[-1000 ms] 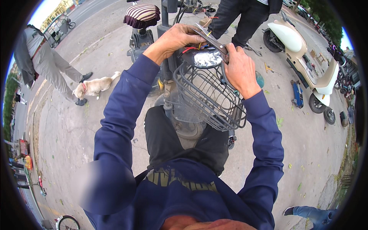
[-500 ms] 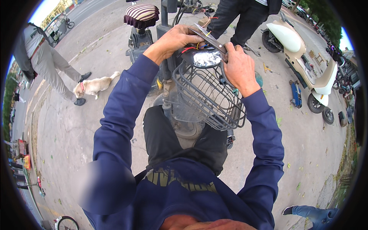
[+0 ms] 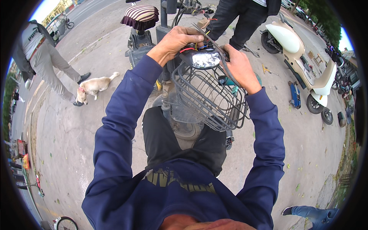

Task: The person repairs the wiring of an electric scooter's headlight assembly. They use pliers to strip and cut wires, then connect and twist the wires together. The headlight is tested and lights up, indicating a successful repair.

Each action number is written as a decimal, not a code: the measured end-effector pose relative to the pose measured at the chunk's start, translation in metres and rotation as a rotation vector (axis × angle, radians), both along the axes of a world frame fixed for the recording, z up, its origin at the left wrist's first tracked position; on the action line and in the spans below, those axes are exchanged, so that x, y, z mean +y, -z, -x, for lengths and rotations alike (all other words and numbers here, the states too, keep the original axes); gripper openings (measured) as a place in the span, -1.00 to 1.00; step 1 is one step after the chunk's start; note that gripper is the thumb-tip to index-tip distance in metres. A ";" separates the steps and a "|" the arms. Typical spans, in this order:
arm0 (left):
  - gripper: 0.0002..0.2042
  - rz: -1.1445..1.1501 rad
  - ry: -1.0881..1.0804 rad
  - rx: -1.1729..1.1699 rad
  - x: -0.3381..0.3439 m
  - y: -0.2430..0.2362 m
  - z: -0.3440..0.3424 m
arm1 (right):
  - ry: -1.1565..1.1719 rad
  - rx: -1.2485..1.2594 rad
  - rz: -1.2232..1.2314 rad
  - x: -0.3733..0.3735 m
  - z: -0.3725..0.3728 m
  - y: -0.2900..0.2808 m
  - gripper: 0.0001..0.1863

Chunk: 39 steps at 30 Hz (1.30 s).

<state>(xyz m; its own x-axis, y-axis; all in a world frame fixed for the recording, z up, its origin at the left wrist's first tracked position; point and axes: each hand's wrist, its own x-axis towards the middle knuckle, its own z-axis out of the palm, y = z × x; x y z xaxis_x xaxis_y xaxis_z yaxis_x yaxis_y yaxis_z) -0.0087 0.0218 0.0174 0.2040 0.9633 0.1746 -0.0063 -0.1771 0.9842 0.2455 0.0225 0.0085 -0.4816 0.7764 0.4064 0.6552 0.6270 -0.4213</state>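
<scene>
Headlight at 12 o'clock above the wire basket sits unfinished, coloured wires exposed, as our left hand fingers pinch them and our right hand clasps a grey strip.

Soft overcast daylight, faint shadows, sharp centre, heavy fisheye bend + black vignette at edges.

Round headlight (coloured wires behind) above basket

Roadside repair spot, scooter, pavement
</scene>
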 end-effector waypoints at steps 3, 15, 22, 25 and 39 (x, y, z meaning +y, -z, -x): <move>-0.63 -0.004 0.012 -0.002 0.004 0.003 0.000 | -0.058 0.019 0.077 0.012 -0.007 -0.002 -0.56; -0.59 -0.123 0.036 0.032 0.002 0.004 -0.004 | -0.062 0.018 0.335 0.002 -0.012 -0.028 -0.55; -0.66 -0.121 -0.022 0.050 -0.001 0.005 -0.003 | 0.110 -0.140 -0.176 -0.015 0.002 -0.019 -0.66; -0.70 -0.105 -0.017 -0.011 -0.004 0.005 -0.004 | 0.084 -0.098 -0.081 -0.011 0.001 -0.016 -0.63; -0.69 -0.185 0.045 -0.026 0.003 0.009 0.000 | -0.166 0.169 0.242 0.013 -0.013 -0.009 -0.59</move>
<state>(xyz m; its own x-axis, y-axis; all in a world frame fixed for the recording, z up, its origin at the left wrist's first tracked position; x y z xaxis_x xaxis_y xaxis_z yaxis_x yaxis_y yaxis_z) -0.0088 0.0248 0.0088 0.2396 0.9041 0.3537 -0.0430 -0.3541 0.9342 0.2584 0.0355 0.0172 -0.5516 0.7766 0.3043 0.4608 0.5878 -0.6649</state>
